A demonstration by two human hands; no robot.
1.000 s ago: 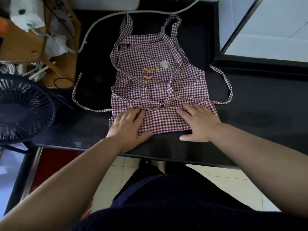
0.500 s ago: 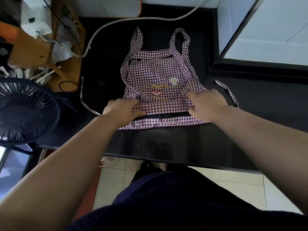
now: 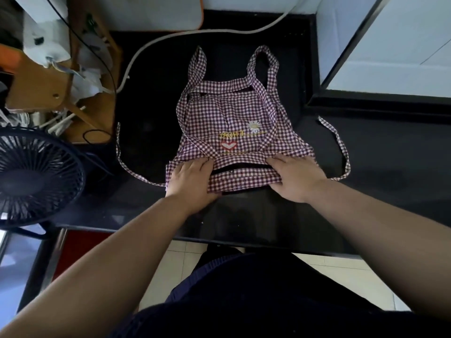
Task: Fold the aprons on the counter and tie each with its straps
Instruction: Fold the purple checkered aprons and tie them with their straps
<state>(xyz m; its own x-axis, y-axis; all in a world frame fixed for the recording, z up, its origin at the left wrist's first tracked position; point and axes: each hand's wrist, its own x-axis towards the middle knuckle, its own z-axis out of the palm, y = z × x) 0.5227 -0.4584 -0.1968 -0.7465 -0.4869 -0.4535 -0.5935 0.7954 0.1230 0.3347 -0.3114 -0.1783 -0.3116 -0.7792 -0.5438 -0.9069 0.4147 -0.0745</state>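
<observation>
1. The fingers (image 3: 203,164) of the left hand (image 3: 190,178) curl over the apron's near fold with the thumb tucked beneath, pinching the doubled cloth. The right hand (image 3: 299,178) grips the other end of the same fold in the same way.
2. Holding both ends probably lets the fold travel level, so its edges line up.
3. The apron (image 3: 234,113) lies flat on the black desk (image 3: 244,215), bib away from the person. Between the hands a dark gap shows where the layers part.
4. The waist straps (image 3: 341,147) trail loose on the desk at either side, seemingly left free for tying; the neck loops (image 3: 266,62) lie at the far end.
5. Further out, a fan (image 3: 36,176) stands at the left and a white cable (image 3: 195,32) curves behind the apron, apart from it.
</observation>
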